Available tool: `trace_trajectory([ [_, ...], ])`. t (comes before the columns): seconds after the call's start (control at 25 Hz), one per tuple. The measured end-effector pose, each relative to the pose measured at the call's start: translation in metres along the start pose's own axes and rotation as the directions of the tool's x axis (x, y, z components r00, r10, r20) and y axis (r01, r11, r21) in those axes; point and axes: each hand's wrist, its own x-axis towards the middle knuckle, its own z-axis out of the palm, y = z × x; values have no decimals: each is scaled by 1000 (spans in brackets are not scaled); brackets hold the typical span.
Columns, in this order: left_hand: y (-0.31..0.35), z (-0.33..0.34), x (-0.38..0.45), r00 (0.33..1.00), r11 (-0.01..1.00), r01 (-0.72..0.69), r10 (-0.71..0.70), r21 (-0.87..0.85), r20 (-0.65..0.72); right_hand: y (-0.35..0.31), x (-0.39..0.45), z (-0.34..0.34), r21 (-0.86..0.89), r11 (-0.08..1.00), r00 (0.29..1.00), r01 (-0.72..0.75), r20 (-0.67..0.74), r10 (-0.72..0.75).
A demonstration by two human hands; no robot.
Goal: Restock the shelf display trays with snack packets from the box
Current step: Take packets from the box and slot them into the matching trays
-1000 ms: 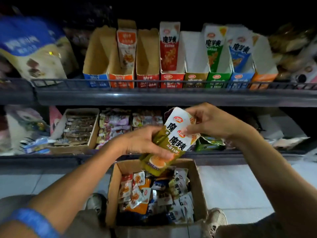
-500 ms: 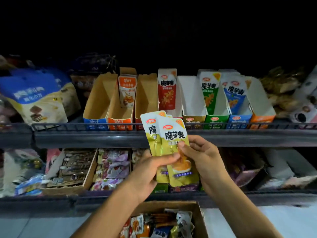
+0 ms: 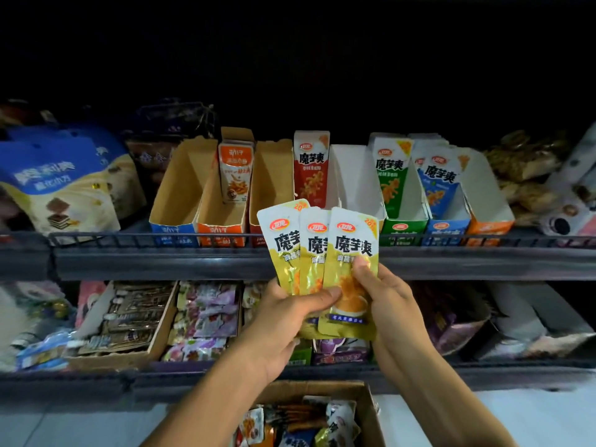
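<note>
I see a dark shelf (image 3: pixel 290 262) of trays (image 3: pixel 354 188); my left hand (image 3: pixel 283 321) and right hand (image 3: pixel 390 304) grip fanned packets (image 3: pixel 348 240) before its rail.

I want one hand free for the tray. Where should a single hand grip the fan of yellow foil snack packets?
Grip the three yellow foil snack packets at their lower halves, from below, where they overlap. The tops splay apart, so only there can fingers pinch all three, as the left hand and right hand do.

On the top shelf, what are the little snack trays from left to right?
Blue tray → orange tray with an orange packet → red packet → green tray → blue tray with a blue packet → orange tray at the right end.
</note>
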Motion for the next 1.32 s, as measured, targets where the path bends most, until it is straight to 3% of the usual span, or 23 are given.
trace_trajectory([
  [0.16, 2, 0, -2, 999, 998, 38, -38, -54, 2, -4, 8, -4, -60, 997, 999, 43, -14, -44],
  [0.36, 16, -5, 5, 999, 996, -45, 46, -78, 15, -64, 26, -12, -366, 912, 967, 184, 232, -102],
  [0.48, 30, -8, 11, 998, 974, -70, 69, -214, -12, -100, 46, -3, -595, 732, 940, 331, 279, -198],
  [0.56, 44, -16, 19, 993, 947, -109, 89, -303, -79, -128, 70, 1, -627, 672, 917, 394, 226, -328],
  [0.68, 61, -34, 29, 980, 929, -150, 96, -339, -173, -174, 116, 16, -688, 516, 813, 510, 191, -549],
  [0.76, 64, -43, 35, 973, 927, -165, 96, -338, -211, -193, 145, 32, -728, 407, 758, 552, 235, -608],
  [0.8, 64, -44, 35, 971, 930, -163, 91, -330, -223, -197, 159, 38, -779, 347, 770, 522, 255, -585],
  [0.92, 62, -46, 36, 970, 939, -158, 90, -304, -227, -195, 199, 41, -962, -21, 836, 272, 248, -490],
  [1.0, 64, -47, 36, 969, 938, -175, 111, -298, -219, -192, 210, 41, -962, -20, 818, 271, 241, -522],
  [1.16, 66, -54, 40, 962, 938, -203, 137, -282, -238, -202, 211, 43, -878, 246, 813, 411, 231, -534],
  [1.2, 65, -56, 42, 960, 938, -204, 136, -281, -243, -203, 211, 43, -868, 256, 817, 425, 245, -522],
  [1.32, 63, -56, 45, 959, 941, -189, 116, -280, -257, -195, 220, 40, -905, 138, 846, 402, 309, -435],
])
